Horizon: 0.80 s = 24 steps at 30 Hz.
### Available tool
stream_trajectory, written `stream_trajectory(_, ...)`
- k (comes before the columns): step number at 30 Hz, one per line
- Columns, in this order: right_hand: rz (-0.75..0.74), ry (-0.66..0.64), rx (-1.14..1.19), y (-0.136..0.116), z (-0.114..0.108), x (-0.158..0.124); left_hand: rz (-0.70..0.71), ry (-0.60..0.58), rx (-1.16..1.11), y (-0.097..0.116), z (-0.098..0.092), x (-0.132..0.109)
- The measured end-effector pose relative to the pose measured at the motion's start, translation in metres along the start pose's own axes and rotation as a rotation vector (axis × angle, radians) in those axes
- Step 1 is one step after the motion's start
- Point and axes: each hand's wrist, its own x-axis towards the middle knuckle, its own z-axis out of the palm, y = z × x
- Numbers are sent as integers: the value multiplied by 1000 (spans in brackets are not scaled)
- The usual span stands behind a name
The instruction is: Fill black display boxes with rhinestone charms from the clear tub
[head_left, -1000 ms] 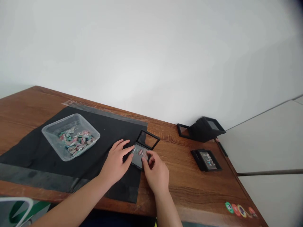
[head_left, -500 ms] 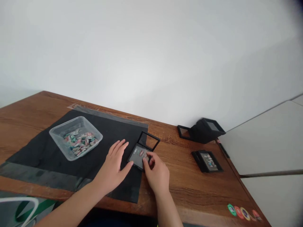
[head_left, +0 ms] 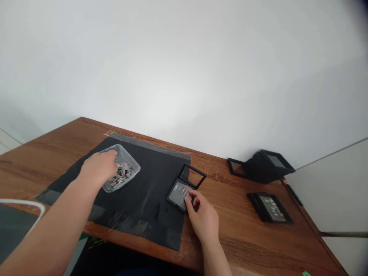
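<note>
My left hand reaches into a clear plastic tray of small coloured pieces; its fingers are down among them and hidden from view. My right hand rests at the near corner of a small open black case, fingers curled against its edge. A few coloured pieces lie in a row inside the case. Its framed lid stands tilted up at the back. Both lie on a black mat on the wooden table.
At the back right stands a stack of black cases, one with an open lid. A closed case with coloured pieces lies nearer on the right. A white-rimmed object shows at the lower left. The white wall runs behind the table.
My left hand has left the open case and moved left into the plastic tray. My right hand stays at the case. The view has shifted to the left.
</note>
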Motion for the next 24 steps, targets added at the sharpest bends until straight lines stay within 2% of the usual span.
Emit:
stream_trajectory(4,-5,4,5,1,1,0,-76,-184,-31,-13,7,5)
stream_trajectory(9,24,-13,59,-1,0,-1,-64,-293,-63,-8,19,4)
stream_trajectory(14,24,-15,72,-2,-1,-1,-57,-323,-74,-5,26,5)
stream_trajectory(24,2,-3,56,-2,-1,-3,-28,-318,-70,3,26,1)
